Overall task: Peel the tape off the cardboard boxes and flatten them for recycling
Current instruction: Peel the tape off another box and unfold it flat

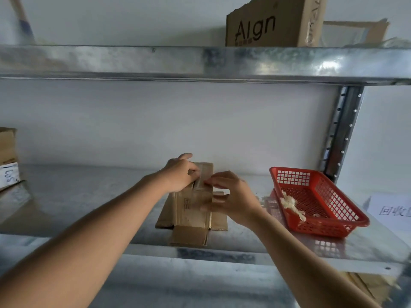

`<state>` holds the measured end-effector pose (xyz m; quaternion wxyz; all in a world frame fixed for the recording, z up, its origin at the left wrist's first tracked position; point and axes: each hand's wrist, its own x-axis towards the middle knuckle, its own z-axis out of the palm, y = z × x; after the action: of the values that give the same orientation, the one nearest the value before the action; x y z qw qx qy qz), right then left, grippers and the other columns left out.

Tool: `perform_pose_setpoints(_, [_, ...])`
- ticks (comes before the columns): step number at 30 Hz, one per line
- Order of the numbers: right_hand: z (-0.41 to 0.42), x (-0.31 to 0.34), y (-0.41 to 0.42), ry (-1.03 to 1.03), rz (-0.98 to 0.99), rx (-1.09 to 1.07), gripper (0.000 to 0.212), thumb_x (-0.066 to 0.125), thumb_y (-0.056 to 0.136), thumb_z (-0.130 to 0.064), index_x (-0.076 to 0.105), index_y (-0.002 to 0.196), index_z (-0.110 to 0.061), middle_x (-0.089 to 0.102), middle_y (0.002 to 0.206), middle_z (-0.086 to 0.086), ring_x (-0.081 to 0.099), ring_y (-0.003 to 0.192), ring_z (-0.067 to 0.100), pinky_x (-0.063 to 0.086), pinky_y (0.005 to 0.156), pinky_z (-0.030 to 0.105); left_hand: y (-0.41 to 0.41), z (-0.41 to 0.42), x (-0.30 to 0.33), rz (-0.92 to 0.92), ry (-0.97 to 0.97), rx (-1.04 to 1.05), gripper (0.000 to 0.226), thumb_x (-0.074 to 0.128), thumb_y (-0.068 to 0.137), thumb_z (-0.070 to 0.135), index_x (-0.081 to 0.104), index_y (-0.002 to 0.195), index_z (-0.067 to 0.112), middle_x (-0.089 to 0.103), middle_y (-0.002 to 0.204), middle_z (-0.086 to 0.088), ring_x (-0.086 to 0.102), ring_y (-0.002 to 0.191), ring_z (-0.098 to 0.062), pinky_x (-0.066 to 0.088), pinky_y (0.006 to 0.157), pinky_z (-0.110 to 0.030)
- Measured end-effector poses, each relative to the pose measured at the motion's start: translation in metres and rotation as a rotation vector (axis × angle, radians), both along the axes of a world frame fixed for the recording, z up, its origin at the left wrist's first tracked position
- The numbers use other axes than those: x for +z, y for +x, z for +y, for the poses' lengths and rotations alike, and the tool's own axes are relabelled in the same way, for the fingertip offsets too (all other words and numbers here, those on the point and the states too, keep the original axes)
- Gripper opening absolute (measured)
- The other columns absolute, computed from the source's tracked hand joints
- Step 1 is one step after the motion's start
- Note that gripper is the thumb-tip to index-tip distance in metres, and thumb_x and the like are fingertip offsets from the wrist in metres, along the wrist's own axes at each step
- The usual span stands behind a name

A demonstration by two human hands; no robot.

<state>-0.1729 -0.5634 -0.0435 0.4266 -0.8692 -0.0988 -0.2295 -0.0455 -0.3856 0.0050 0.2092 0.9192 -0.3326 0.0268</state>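
A flattened brown cardboard box [193,210] lies on the galvanised metal shelf [89,196], near its front edge, with its lowest flap reaching the shelf lip. A strip of clear tape [201,177] runs along the centre seam of its far flap.

The left hand [180,174] rests on the far part of the box, fingers curled down against the cardboard just left of the tape strip; the thumb points up and away. Whether it pinches anything cannot be told.

The right hand [229,196] sits over the right side of the box. Its thumb and forefinger are drawn together at the edge of the tape strip, gripping it (contact is partly blurred), while the remaining fingers spread loosely and touch the cardboard below.

To the right, well apart from the box, stands a red plastic mesh basket [329,196] holding a crumpled wad of pale tape [289,203]. A white paper sign [391,207] lies beyond the basket. On the upper shelf stands a brown carton printed "Algn" [273,23]. Another brown carton [7,152] shows at the left edge.
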Motion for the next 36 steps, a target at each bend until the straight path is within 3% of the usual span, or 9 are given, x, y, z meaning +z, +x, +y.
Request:
perform_pose_setpoints(2, [0.000, -0.007, -0.003, -0.020, -0.090, -0.022, 0.060, 0.098, 0.064, -0.019, 0.076, 0.120, -0.018, 0.062, 0.117, -0.009, 0.067, 0.103, 0.004, 0.059, 0.087, 0.020, -0.001, -0.004, -0.001, 0.017, -0.033, -0.095, 0.035, 0.048, 0.109, 0.026, 0.061, 0.141, 0.033, 0.022, 0.170, 0.006, 0.007, 0.159, -0.022, 0.013, 0.127, -0.039])
perform_pose_setpoints(5, [0.001, -0.014, -0.006, 0.014, -0.163, -0.063, 0.055, 0.096, 0.066, -0.017, 0.077, 0.117, -0.015, 0.070, 0.111, -0.007, 0.071, 0.096, 0.000, 0.060, 0.085, 0.022, 0.004, -0.003, -0.004, 0.101, -0.038, -0.121, 0.037, 0.047, 0.110, 0.025, 0.060, 0.138, 0.045, 0.037, 0.163, 0.009, 0.033, 0.151, -0.018, 0.025, 0.112, -0.025])
perform_pose_setpoints(8, [0.003, -0.019, -0.011, 0.049, -0.169, -0.128, 0.042, 0.092, 0.073, -0.014, 0.079, 0.113, -0.017, 0.078, 0.103, -0.008, 0.075, 0.089, 0.001, 0.063, 0.083, 0.030, 0.005, 0.000, -0.004, 0.140, -0.010, -0.118, 0.037, 0.043, 0.110, 0.032, 0.056, 0.138, 0.053, 0.033, 0.164, 0.015, 0.047, 0.142, -0.016, 0.033, 0.113, -0.032])
perform_pose_setpoints(12, [0.004, -0.026, -0.015, 0.112, -0.161, -0.170, 0.013, 0.086, 0.081, -0.012, 0.081, 0.093, -0.017, 0.079, 0.083, -0.011, 0.076, 0.074, 0.008, 0.064, 0.072, 0.038, 0.002, 0.000, -0.005, 0.148, -0.052, -0.131, 0.040, 0.041, 0.112, 0.025, 0.056, 0.143, 0.045, 0.030, 0.165, 0.016, 0.027, 0.153, -0.012, 0.015, 0.116, -0.025])
perform_pose_setpoints(15, [0.007, -0.026, -0.015, 0.029, -0.205, -0.183, 0.005, 0.081, 0.086, -0.014, 0.080, 0.087, -0.018, 0.077, 0.078, -0.013, 0.074, 0.069, 0.008, 0.063, 0.065, 0.040, 0.001, 0.000, -0.006, 0.154, -0.064, -0.148, 0.041, 0.040, 0.112, 0.024, 0.056, 0.144, 0.043, 0.030, 0.166, 0.015, 0.024, 0.154, -0.012, 0.013, 0.115, -0.024])
perform_pose_setpoints(21, [-0.005, -0.007, -0.014, -0.391, -0.227, -0.142, 0.006, 0.069, 0.096, -0.019, 0.075, 0.094, -0.020, 0.071, 0.090, -0.011, 0.068, 0.075, 0.011, 0.057, 0.065, 0.041, 0.002, 0.003, -0.005, 0.175, -0.046, -0.165, 0.042, 0.040, 0.112, 0.027, 0.053, 0.145, 0.048, 0.026, 0.167, 0.016, 0.020, 0.155, -0.010, 0.012, 0.123, -0.030])
perform_pose_setpoints(27, [-0.011, 0.021, -0.034, -0.880, -0.381, -0.244, 0.007, 0.067, 0.098, -0.012, 0.065, 0.103, -0.016, 0.063, 0.093, -0.003, 0.062, 0.056, 0.019, 0.054, 0.043, 0.037, 0.000, -0.006, 0.002, 0.128, 0.063, -0.157, 0.043, 0.036, 0.111, 0.031, 0.049, 0.147, 0.050, 0.033, 0.166, 0.010, 0.036, 0.149, -0.019, 0.030, 0.111, -0.028])
perform_pose_setpoints(33, [-0.006, 0.032, -0.051, -0.927, -0.414, -0.304, 0.011, 0.052, 0.103, -0.015, 0.050, 0.111, -0.022, 0.058, 0.100, -0.004, 0.058, 0.055, 0.021, 0.049, 0.040, 0.037, -0.012, -0.031, 0.013, 0.080, 0.185, -0.130, 0.050, 0.031, 0.103, 0.035, 0.049, 0.149, 0.047, 0.042, 0.161, 0.010, 0.037, 0.146, -0.024, 0.030, 0.120, -0.044])
perform_pose_setpoints(36, [-0.003, 0.025, -0.059, -0.697, -0.319, -0.260, 0.005, 0.047, 0.107, -0.024, 0.051, 0.110, -0.023, 0.063, 0.109, -0.005, 0.068, 0.071, 0.018, 0.055, 0.050, 0.036, -0.020, -0.039, 0.020, 0.057, 0.210, -0.128, 0.049, 0.037, 0.101, 0.043, 0.052, 0.148, 0.044, 0.048, 0.155, 0.007, 0.041, 0.140, -0.029, 0.035, 0.116, -0.052])
